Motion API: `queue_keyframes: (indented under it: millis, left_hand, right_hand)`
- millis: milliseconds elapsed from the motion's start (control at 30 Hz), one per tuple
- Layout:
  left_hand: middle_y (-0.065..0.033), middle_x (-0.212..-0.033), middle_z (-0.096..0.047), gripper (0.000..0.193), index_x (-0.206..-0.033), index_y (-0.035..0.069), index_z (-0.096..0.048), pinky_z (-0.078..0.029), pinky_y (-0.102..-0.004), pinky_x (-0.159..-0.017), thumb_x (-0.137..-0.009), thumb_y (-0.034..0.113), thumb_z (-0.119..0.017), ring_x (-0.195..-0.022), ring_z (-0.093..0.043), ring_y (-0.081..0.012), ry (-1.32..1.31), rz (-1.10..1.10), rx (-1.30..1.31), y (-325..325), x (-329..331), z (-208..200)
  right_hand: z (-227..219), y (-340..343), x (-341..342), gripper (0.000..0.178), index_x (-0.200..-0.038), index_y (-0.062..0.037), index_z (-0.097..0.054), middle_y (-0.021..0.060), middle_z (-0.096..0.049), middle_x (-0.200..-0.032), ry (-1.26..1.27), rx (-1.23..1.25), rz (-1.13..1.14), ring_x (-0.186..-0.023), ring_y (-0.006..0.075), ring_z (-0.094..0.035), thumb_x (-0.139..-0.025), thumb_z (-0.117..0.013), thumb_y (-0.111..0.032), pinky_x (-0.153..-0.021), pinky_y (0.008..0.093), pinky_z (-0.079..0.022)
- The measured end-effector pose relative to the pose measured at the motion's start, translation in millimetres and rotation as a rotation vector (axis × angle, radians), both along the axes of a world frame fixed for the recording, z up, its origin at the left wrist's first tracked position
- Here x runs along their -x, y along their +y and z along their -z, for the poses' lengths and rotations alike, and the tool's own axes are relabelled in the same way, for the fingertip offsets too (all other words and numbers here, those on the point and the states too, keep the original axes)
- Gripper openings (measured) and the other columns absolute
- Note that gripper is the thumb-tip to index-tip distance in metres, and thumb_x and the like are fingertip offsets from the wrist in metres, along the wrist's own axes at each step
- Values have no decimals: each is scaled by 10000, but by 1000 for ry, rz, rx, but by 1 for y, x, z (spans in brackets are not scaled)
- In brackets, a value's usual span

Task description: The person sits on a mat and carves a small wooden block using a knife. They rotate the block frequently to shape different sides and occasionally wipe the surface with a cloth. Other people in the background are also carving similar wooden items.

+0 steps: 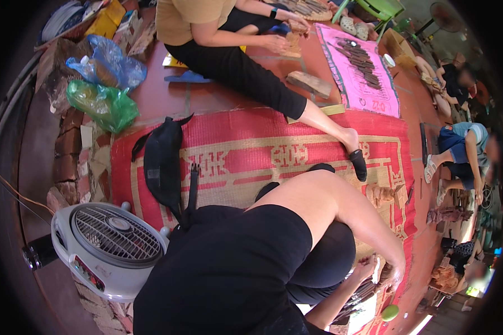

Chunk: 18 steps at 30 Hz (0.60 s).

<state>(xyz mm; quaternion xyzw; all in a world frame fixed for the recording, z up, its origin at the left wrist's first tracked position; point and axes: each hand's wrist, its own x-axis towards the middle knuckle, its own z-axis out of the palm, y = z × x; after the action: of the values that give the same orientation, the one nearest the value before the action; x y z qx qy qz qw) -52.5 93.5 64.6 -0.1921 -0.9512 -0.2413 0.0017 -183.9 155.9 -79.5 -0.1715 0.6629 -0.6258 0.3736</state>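
Low at the right edge of the woven red mat (pixel 251 153), beyond the bent knee: right hand (pixel 368 269) pinched on a small pale piece (pixel 378 270), left hand (pixel 395 274) curled close against its far side, grip there too small to tell. Best kept steady by bracing the left forearm on the knee, holding the pale piece firmly and working in short strokes, well clear of the dark tools (pixel 356 295) just beneath and the green ball (pixel 390 312) nearby
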Motion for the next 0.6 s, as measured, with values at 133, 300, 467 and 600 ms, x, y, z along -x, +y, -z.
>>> queue_keyframes:
  millis: [133,300,467,600]
  left_hand:
    - [-126,-1124,-602,578,-1207,121,-568,-443,-443,-882,-714,382,-717,-1060,-559,-304,24,-31,-16,-7,6,-2]
    - [-115,-1108,-607,558,-1178,121,-579,-441,-440,-877,-701,373,-722,-1052,-559,-298,69,-26,-3,-13,18,-9]
    - [-103,-1092,-613,538,-1149,120,-590,-440,-437,-871,-689,364,-726,-1043,-560,-293,52,-65,-3,-15,18,1]
    - [-94,-1079,-618,522,-1126,120,-598,-439,-434,-867,-679,357,-730,-1037,-561,-288,56,-78,5,-16,25,2]
  right_hand:
    - [57,18,39,141,-828,-41,-523,15,-436,-605,199,-90,-65,-552,124,-436,-904,-561,-153,-510,264,-369]
    - [144,58,130,87,-858,-49,-533,19,-479,-661,691,-50,-385,-580,128,-455,-911,-543,-117,-534,264,-391]
    - [144,47,108,63,-945,-79,-557,21,-520,-715,209,-3,-237,-615,125,-475,-903,-577,-121,-547,260,-410]
    - [128,47,91,112,-998,-91,-576,18,-528,-719,101,3,-153,-614,124,-479,-894,-603,-123,-539,258,-418]
